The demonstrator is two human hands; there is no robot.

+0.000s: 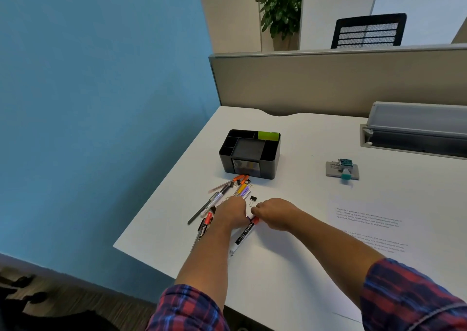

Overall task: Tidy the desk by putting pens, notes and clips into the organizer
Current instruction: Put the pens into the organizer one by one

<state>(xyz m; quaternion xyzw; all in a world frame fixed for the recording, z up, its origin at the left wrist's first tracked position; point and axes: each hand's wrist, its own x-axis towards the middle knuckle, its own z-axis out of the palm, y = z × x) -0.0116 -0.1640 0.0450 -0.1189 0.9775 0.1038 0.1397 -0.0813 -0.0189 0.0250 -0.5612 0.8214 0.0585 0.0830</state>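
White desk (290,229), head view: your left hand (231,213) and right hand (274,213) sit mid-frame with fingers curled over a red-capped marker (244,234); exact pinch is hidden. Pens and clips (233,191) lie just above them, black organizer (250,153) above those, green notes (268,135) inside its back compartment.

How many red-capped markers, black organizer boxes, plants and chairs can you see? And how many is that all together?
Red-capped markers: 2
Black organizer: 1
Plant: 1
Chair: 1
Total: 5
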